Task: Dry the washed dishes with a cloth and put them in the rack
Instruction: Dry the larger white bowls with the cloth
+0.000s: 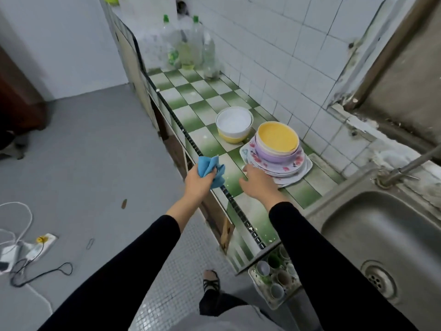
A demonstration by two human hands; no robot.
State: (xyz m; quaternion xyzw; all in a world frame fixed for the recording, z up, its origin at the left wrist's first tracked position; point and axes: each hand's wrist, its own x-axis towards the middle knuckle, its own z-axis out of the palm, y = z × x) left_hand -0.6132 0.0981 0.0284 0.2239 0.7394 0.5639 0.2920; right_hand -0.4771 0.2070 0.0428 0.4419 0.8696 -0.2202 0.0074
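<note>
The left grip (201, 181) is curled tight round a bunched blue cloth (211, 167) over the counter's (191, 101) front edge; the right grip (257, 185), fingers loosely spread and holding nothing, hovers just right of the cloth; its fingertips (247, 167) reach the rim of the stacked floral plates (288, 166), contact unclear; bowls (276, 137) top that stack; beyond the right grip stands a white bowl (233, 121); the rack (252, 277) of cups sits below and nearer than both grips.

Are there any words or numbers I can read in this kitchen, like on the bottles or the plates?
No text here can be read.
The green label on the plastic bottle: too blurred to read.
The floral plates and the blue cloth: no writing shows.
</note>
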